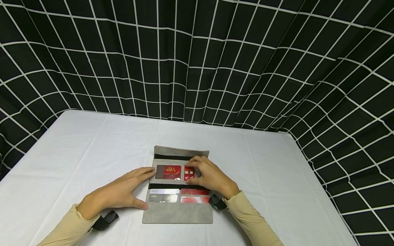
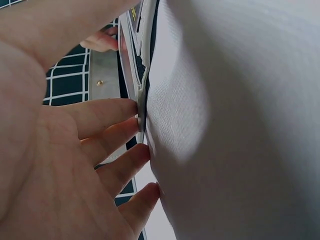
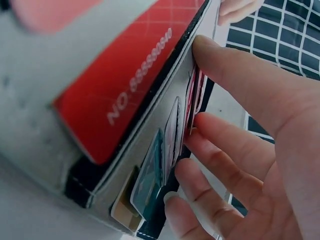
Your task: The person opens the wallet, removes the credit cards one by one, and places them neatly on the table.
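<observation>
Grey, leather-like wallet, inspected unfolded on a white cloth, its top flap tilted up towards a black curtain with a white grid. In the head view, my left hand is spread wide, fingers extended and thumb apart, at the wallet's left edge. My right hand is arched over the right part of the middle panel, fingers above and thumb below a red patterned card; whether it pinches that card I cannot tell. Left of it sits a red VIP card. The lower panel bears a grey LOGO card and, to its right, a pink and white card. In the left wrist view, my fingertips meet the wallet's edge at the cloth; a brass-coloured stud shows on the grey flap. In the right wrist view, my thumb touches the panel's edge and my fingers are lightly bent beside the cards. A teal card and a yellowish-brown card protrude near them; a numbered red card lies on the thumb side.
</observation>
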`<action>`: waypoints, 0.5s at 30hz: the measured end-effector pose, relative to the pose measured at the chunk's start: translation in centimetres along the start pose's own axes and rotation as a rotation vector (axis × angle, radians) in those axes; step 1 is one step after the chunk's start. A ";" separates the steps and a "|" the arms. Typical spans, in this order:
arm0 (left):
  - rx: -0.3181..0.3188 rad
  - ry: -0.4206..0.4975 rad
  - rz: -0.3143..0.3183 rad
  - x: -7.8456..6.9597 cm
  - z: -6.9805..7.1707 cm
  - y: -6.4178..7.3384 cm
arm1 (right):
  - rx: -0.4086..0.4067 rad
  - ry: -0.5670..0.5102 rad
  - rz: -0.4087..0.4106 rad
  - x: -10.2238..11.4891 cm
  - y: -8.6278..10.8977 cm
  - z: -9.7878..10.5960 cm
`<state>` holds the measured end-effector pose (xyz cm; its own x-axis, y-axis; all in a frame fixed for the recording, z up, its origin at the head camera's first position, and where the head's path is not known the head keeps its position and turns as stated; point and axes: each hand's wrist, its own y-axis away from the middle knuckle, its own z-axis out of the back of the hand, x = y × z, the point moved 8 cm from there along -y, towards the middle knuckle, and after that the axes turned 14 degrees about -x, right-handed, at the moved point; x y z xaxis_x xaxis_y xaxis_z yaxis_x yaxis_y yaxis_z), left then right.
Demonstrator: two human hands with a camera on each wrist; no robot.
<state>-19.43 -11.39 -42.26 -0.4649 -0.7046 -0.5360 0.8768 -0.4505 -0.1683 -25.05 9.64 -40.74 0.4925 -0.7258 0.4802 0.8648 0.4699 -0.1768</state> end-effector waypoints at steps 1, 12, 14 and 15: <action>-0.001 0.001 -0.001 0.0 0.0 0.0 | -0.001 0.009 0.011 0.1 0.0 0.0; -0.002 -0.007 -0.002 0.1 0.0 0.0 | -0.016 0.088 0.098 0.6 0.0 0.3; -0.002 -0.006 -0.001 0.1 0.0 0.0 | -0.012 0.095 0.100 0.6 0.0 0.3; -0.003 -0.006 -0.001 0.1 0.0 0.0 | -0.010 0.101 0.103 0.6 0.0 0.3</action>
<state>-19.47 -11.48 -42.37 -0.4661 -0.7075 -0.5312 0.8768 -0.4494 -0.1709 -24.83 9.37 -40.19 0.5855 -0.7213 0.3700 0.8099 0.5399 -0.2291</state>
